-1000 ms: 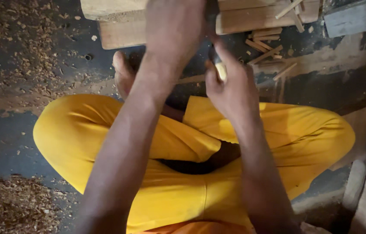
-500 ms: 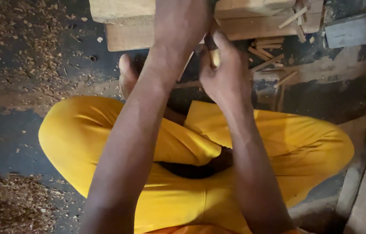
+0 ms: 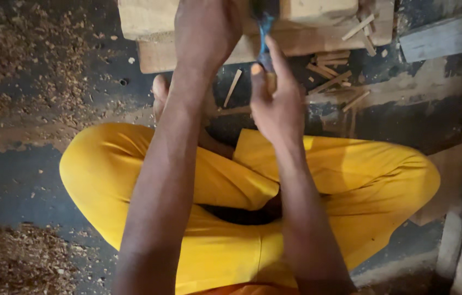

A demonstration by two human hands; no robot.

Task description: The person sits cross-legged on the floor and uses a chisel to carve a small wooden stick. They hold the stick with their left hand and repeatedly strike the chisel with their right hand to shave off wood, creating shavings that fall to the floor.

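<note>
While your left hand (image 3: 206, 33) presses flat on the wooden block (image 3: 149, 33) on the floor, your right hand (image 3: 277, 101) grips a blue-handled tool (image 3: 264, 35) against it; split slivers (image 3: 332, 82) lie beside, and most of the block looks uncut.

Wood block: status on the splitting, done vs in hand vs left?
Done: thin wood splints lie scattered on the floor beside the block, with sawdust around. In hand: the right hand holds a small pale piece below a blue-handled tool, while the left hand rests on the wood block. Left: most of the block looks whole; how much more is unclear.
</note>
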